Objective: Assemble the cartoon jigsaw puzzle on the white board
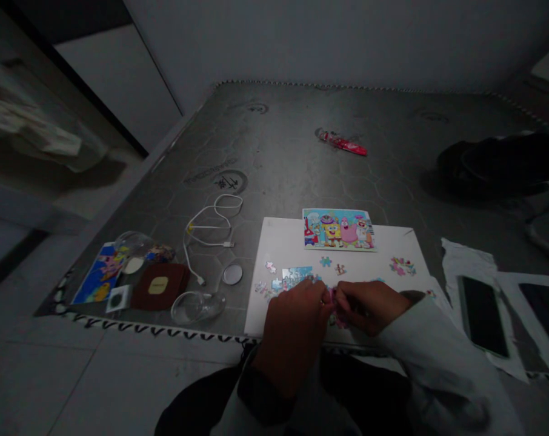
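My left hand [295,327] and my right hand [369,306] meet over the near edge of a white board [283,242], fingers pinched together on pink jigsaw pieces [332,298] between them. A partly joined blue patch of puzzle [295,277] lies just beyond my left hand. Loose pieces [402,265] are scattered across the board. A colourful cartoon reference picture [338,229] lies at the board's far edge.
Left of the board lie a white cable [211,227], a round lid [232,274], a clear cup on its side [195,306], a brown pouch [159,286] and a cartoon box [99,272]. Two dark phones [483,315] rest on white paper at right. A red wrapper [342,143] lies farther back.
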A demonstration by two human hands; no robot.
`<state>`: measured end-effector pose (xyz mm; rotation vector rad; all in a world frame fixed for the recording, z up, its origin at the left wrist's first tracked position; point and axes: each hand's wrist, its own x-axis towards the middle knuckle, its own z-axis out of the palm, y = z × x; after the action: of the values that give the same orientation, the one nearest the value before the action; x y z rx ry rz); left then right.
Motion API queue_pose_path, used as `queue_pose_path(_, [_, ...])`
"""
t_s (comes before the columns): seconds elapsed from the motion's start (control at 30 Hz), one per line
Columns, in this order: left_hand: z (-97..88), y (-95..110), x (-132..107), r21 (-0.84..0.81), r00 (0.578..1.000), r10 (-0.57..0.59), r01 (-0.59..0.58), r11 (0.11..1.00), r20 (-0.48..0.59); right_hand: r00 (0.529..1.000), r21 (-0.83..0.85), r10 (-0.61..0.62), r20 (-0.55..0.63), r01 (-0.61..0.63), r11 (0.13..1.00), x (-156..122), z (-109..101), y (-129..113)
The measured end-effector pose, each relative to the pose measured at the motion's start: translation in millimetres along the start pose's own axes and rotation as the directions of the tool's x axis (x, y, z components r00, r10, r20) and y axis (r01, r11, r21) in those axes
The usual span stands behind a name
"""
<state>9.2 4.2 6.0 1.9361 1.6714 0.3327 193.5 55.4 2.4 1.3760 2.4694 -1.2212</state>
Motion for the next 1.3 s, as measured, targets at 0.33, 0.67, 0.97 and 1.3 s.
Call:
queue_pose_path(0.33, [-4.4,1.2,1.6,0.011,0.999,-0.024,0.023,1.000,0.036,0.999,0.023,0.021,-0.032,-0.020,1.000,-2.6,-3.9,2.1])
queue_pose_path(0.67, [-2.3,0.6,1.9,-0.016,0.999,-0.030,0.031,0.999,0.030,0.989,0.146,0.015,-0.146,0.006,0.989,-21.0,-17.0,7.1])
queue_pose_path(0.97, [-3.2,0.3,1.3,-0.008,0.999,-0.018,0.019,1.000,0.040,0.985,0.191,0.051,-0.162,-0.019,0.981,-12.0,-15.6,16.2])
queue_pose_path(1.3, [-3.0,0.0,1.7,-0.011,0.999,-0.011,0.011,1.000,0.035,0.982,0.164,0.095,-0.161,-0.068,0.984,-12.0,-2.5,21.3])
